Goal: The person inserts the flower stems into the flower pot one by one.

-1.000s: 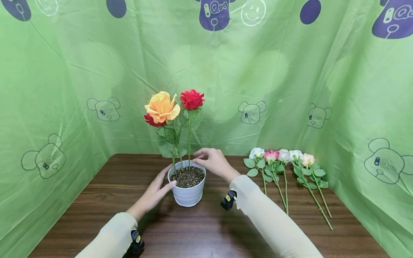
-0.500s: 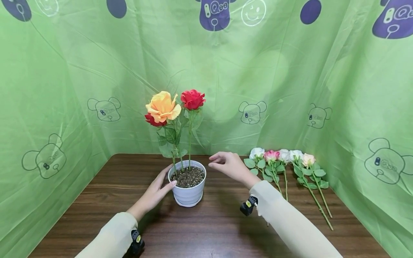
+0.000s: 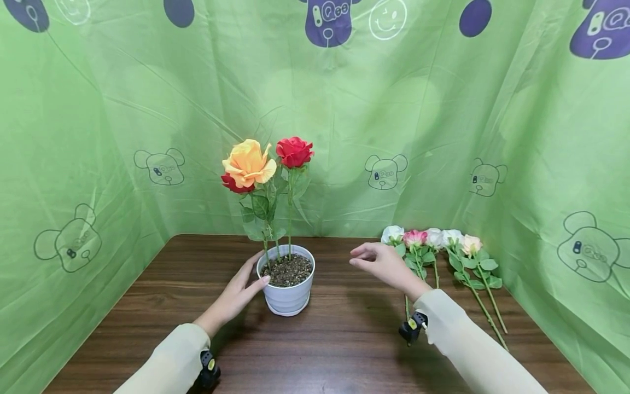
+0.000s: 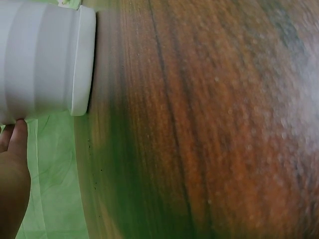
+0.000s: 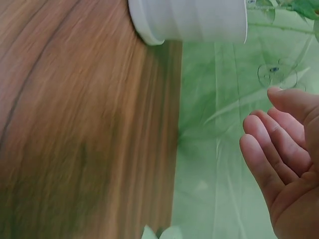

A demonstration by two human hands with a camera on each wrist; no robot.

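Note:
A white flowerpot (image 3: 288,298) filled with dark soil stands upright on the table. Rising from its soil are a yellow-orange rose (image 3: 249,163), a red rose (image 3: 295,152) and a second red rose (image 3: 237,184) partly hidden behind the yellow one. My left hand (image 3: 239,290) holds the pot by its left side, thumb at the front rim and fingers along the wall. In the left wrist view, fingertips touch the pot (image 4: 42,59). My right hand (image 3: 386,266) hovers between the pot and the loose roses, holding nothing, its fingers loosely bent in the right wrist view.
Several loose roses lie at the right: a white rose (image 3: 392,235), a pink rose (image 3: 415,237), more white ones and a peach rose (image 3: 471,244). My right forearm covers some stems. A green curtain (image 3: 325,109) encloses the wooden table (image 3: 305,355) behind and at both sides.
My right hand has moved right, from beside the pot's rim toward the loose roses. The left hand and the pot have stayed in place.

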